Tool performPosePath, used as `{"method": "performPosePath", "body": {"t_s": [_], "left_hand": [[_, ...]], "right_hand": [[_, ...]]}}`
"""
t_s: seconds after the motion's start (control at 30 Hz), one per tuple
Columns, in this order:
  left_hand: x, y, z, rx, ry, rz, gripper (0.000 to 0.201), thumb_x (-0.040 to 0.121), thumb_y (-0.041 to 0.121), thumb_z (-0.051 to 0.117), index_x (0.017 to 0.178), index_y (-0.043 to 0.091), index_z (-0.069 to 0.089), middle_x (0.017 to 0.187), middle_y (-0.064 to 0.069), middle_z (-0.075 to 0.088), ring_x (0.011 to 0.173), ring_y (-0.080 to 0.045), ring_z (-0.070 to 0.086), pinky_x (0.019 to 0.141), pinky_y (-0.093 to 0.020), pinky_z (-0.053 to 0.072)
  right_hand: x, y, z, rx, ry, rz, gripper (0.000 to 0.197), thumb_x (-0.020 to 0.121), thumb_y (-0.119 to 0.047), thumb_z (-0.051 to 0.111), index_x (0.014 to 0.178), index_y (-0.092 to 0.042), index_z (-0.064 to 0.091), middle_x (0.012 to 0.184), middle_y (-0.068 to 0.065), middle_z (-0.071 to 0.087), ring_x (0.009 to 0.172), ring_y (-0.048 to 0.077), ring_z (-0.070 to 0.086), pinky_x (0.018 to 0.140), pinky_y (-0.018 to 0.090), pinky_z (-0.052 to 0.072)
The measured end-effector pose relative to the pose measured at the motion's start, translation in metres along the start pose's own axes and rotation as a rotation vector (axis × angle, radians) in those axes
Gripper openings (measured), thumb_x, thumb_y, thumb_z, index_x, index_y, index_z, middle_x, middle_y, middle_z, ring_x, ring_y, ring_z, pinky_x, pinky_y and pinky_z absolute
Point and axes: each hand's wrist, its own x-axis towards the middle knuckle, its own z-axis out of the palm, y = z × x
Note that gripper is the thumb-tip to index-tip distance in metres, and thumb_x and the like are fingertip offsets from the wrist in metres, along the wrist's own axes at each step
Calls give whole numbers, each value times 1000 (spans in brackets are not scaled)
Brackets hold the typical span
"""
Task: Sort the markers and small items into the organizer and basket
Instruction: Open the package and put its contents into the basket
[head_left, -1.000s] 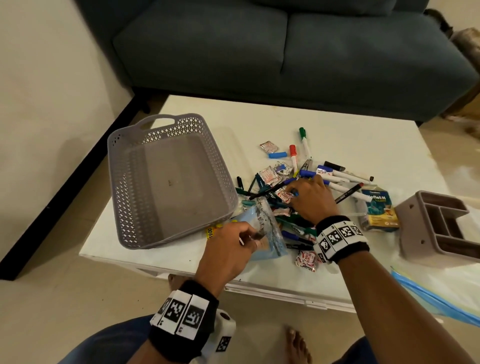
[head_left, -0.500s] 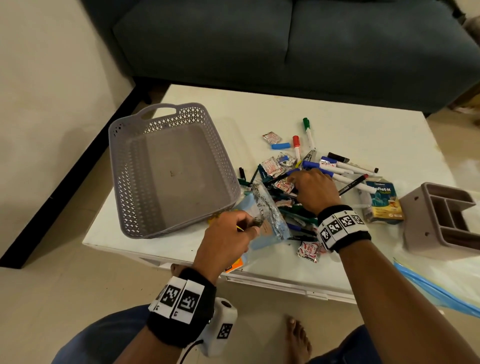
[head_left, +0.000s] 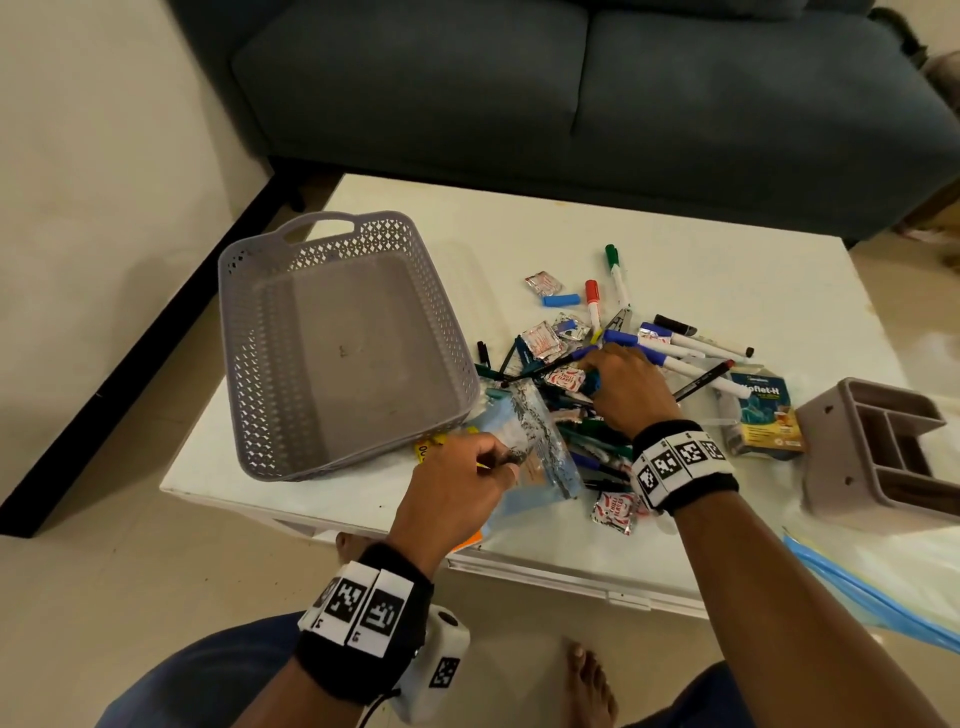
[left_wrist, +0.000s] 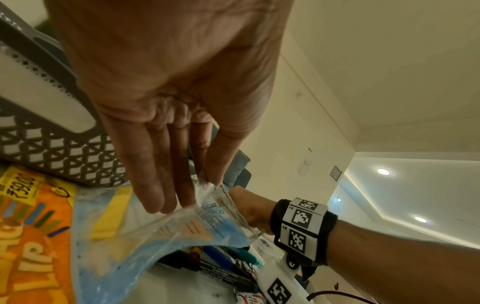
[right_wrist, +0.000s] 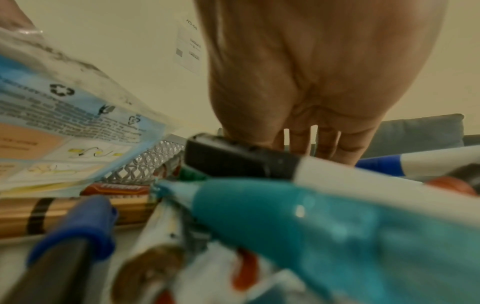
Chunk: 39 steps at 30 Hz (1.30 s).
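A pile of markers (head_left: 587, 431) and small foil sachets (head_left: 615, 512) lies mid-table. The empty grey lattice basket (head_left: 228, 332) sits to its left, and its wall shows in the left wrist view (left_wrist: 59, 152). The grey compartment organizer (head_left: 831, 467) stands at the right edge. My left hand (head_left: 506, 465) pinches a clear blue-printed plastic packet (head_left: 540, 447) between thumb and fingers (left_wrist: 179, 185) beside the basket's near corner. My right hand (head_left: 592, 371) reaches down into the pile. A black-capped marker (right_wrist: 233, 158) hides its fingertips, so its hold is unclear.
A Koflet-H box (head_left: 763, 415) lies between pile and organizer. An orange pack with a yellow price tag (left_wrist: 31, 236) sits under the packet. Blue plastic sheet (head_left: 857, 592) hangs off the near right. A blue sofa (head_left: 571, 93) stands behind the table. My bare feet are below the near edge.
My left hand has lifted the packet's edge a little, uncovering the orange pack beneath. My right hand stays in the pile, its fingers shifting slightly.
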Motion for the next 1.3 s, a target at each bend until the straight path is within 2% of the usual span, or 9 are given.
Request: {"method": "performPosePath", "body": {"t_s": [0.23,0.5,0.7,0.8,0.9,1.0,1.1,1.2,1.3], "left_hand": [[1,-1,-1,12,-10,32,14,89,25,66,76,21,68,77,8,66,77,-14,63,76,-39,52],[4,2,-1,-12,-14,16,11,90,25,64,84,21,72,83,9,70,80,-11,66,78,-42,56],[2,8,1,-102,-4,-1,11,89,21,66,79,24,70,88,6,73,85,-13,68,79,-46,58],[1,10,0,-98,45,2,22,87,19,66,67,26,62,81,2,71,78,-18,69,76,-47,58],[-1,9,0,-148,82,-31,15,87,22,65,73,17,64,82,0,70,76,-23,70,75,-49,59],[-4,8,1,-179,91,-60,14,86,27,62,76,16,62,76,-2,69,72,-23,71,76,-49,59],[-7,10,0,-207,108,-84,12,87,28,61,78,20,61,76,1,68,73,-22,70,76,-50,58],[-7,11,-2,-230,123,-95,10,89,27,61,82,20,63,78,3,67,72,-20,70,75,-49,59],[-6,10,-5,-218,134,-66,10,82,36,59,81,26,62,80,6,66,79,-22,68,75,-51,58]], "right_hand": [[3,2,1,73,10,-30,46,80,7,61,120,-15,64,122,8,66,111,29,60,90,49,54],[-3,-5,-17,210,148,-126,34,88,-4,61,118,-19,65,115,3,66,97,22,65,82,37,55],[-44,-29,-75,655,280,-33,17,91,-11,66,102,-23,71,90,-12,70,72,2,63,63,9,48],[-66,-50,-86,702,205,-27,11,89,-13,68,95,-20,73,84,-16,71,70,-3,66,61,10,49],[-74,-69,-64,506,224,-50,8,85,-14,68,88,-20,73,83,-11,71,67,-1,65,63,11,50],[-76,-77,-34,287,267,-90,4,82,-10,65,83,-14,66,81,0,65,68,17,61,59,31,51],[-77,-83,-21,184,261,-168,12,79,-4,64,88,-11,61,84,6,61,64,25,58,50,27,37],[-79,-91,-17,260,209,-151,17,79,-4,65,91,-15,59,80,3,64,64,22,60,52,28,41],[-76,-93,-16,521,-17,-36,19,79,-9,69,88,-22,59,76,-4,68,68,14,64,60,29,50]]}}
